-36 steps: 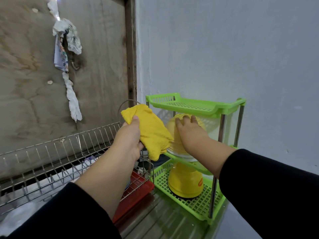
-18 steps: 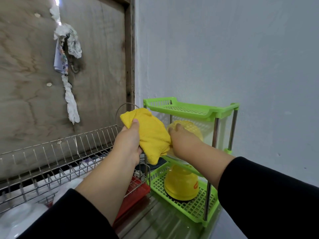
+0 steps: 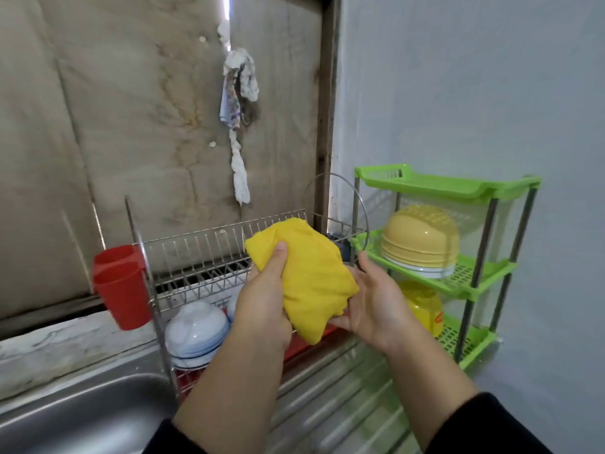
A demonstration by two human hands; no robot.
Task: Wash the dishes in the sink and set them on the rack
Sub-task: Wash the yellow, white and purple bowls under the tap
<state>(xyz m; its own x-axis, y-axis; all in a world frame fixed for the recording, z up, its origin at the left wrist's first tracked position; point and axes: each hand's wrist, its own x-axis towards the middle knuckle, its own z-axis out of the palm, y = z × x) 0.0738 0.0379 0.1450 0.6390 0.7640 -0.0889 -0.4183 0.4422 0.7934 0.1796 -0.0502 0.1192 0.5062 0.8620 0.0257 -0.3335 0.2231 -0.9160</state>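
Bowls [image 3: 195, 332] sit racked; both hands hold yellow cloth [image 3: 307, 276].

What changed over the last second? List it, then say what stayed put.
The right hand let go of the stack of yellow bowls on the green shelf's middle tier and drew back to the yellow cloth, now cupping its lower edge. The view swung left, bringing in the red cups and the sink. Unchanged: the left hand grips the cloth, and the bowls stay shelved.
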